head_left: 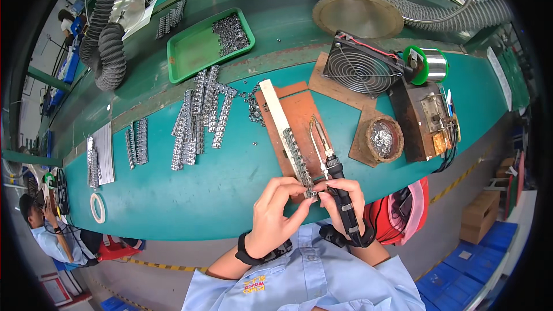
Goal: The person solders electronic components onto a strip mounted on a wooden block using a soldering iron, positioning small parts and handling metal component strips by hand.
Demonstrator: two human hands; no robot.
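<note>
At the near edge of a brown board (305, 121), my left hand (272, 214) pinches the near end of a strip of small metal parts (298, 161). The strip runs along a cream-coloured bar (273, 102) lying on the board. My right hand (347, 203) is closed around a black-handled soldering iron (335, 167), whose tip points away over the board. A thin metal tube runs alongside the iron's tip. The right fingertips meet the left ones at the strip's end; what they touch there is too small to tell.
Several metal strips (193, 121) and loose small parts (253, 106) lie left of the board. Farther back is a green tray (178, 57) of small parts. Rightward stand a fan (362, 70), a round pot (383, 139), a solder spool (432, 66) and a dark box (412, 118).
</note>
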